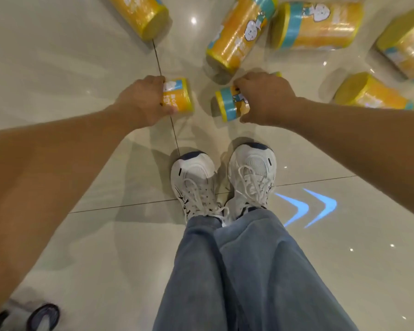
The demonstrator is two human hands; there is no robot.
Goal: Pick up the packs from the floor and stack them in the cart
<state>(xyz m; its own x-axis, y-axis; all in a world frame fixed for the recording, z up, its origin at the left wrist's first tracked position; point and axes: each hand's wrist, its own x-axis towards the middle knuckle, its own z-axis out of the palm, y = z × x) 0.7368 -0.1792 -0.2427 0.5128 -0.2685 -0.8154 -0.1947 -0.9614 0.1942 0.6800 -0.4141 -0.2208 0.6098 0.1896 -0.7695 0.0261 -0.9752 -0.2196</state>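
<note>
Yellow packs with blue bands and a cartoon print lie scattered on the glossy tiled floor. My left hand (142,101) grips one pack (178,96) by its end, in front of my feet. My right hand (264,99) grips another pack (230,105) just to the right of it. Several more packs lie beyond: one at top left (141,13), one in the top middle (237,32), one beside it (320,25), one at the right edge (406,48) and one near my right forearm (368,91). The cart is out of view.
My two white sneakers (222,180) and blue jeans stand just behind the held packs. Blue arrow marks (306,206) glow on the floor tiles to the right. A dark wheel-like object (43,317) sits at the bottom left corner.
</note>
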